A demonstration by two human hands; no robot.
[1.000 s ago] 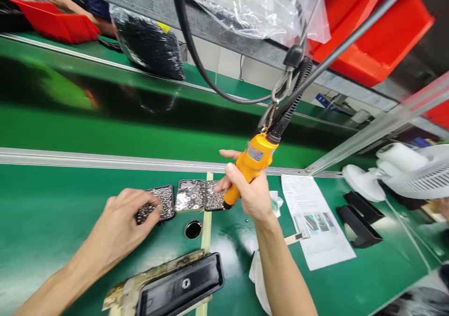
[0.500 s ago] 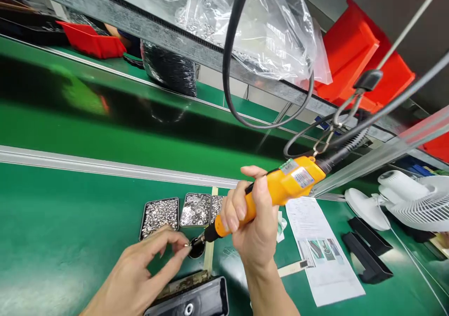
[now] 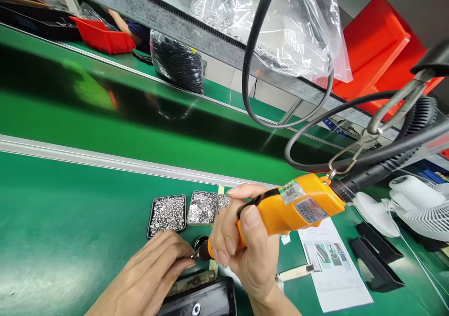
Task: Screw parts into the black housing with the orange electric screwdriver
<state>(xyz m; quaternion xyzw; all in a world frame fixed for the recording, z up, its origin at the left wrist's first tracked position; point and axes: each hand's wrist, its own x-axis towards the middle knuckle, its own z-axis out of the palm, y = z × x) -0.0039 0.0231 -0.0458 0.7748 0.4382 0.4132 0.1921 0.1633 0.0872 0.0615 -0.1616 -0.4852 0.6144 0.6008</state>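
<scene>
An orange electric screwdriver (image 3: 284,208) is gripped in my right hand (image 3: 242,241), its tip slanting down to the left. My left hand (image 3: 157,267) is closed in a pinch right at the screwdriver tip; whatever its fingertips hold is too small and covered to make out. Just behind the tip stands a small round black container (image 3: 200,242), partly hidden. Below my hands lies a glossy black part (image 3: 213,299) with a light ring on it. Beyond my left hand are a tray of small screws (image 3: 168,213) and a tray of washers (image 3: 202,207).
A third tray of small metal pieces (image 3: 223,203) is partly covered by my right hand. Printed sheet (image 3: 345,278), black brackets (image 3: 377,264) and white fan (image 3: 421,204) stand to the right. The screwdriver's cable and metal hook (image 3: 368,138) hang above, under a shelf with plastic bags (image 3: 273,31).
The screwdriver and my right hand have come lower and nearer the camera. My left fingers have closed up more around the tip. The view has shifted slightly.
</scene>
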